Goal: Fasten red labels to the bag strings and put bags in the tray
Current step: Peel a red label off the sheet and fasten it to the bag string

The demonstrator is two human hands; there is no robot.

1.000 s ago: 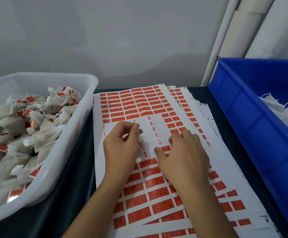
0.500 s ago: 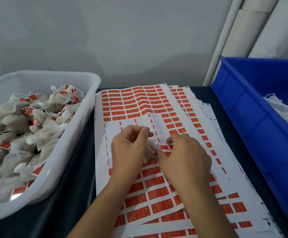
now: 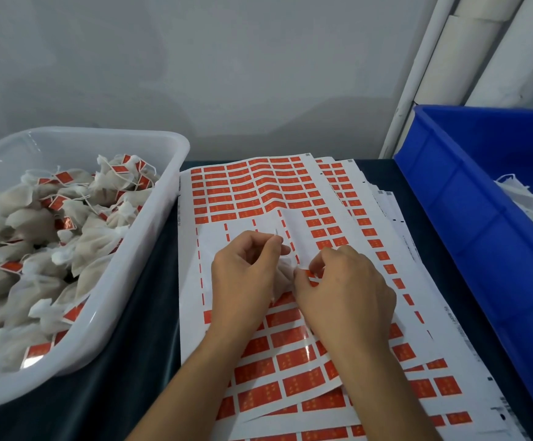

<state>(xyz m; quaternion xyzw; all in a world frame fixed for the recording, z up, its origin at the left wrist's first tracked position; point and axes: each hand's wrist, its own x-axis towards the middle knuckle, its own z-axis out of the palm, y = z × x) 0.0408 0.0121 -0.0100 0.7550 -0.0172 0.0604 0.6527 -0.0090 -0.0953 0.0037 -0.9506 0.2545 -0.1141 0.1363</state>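
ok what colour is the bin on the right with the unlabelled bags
Blue bin, seen best in the head view.

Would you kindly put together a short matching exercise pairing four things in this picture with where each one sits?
Things:
1. white tray
2. blue bin
3. label sheets
4. hands (left hand, right hand)

Places:
A. far right of the table
B. spread flat in the middle, between the two containers
C. far left, filled with labelled bags
D. over the middle of the sheets, working close together

Pairs: 1-C, 2-A, 3-B, 4-D
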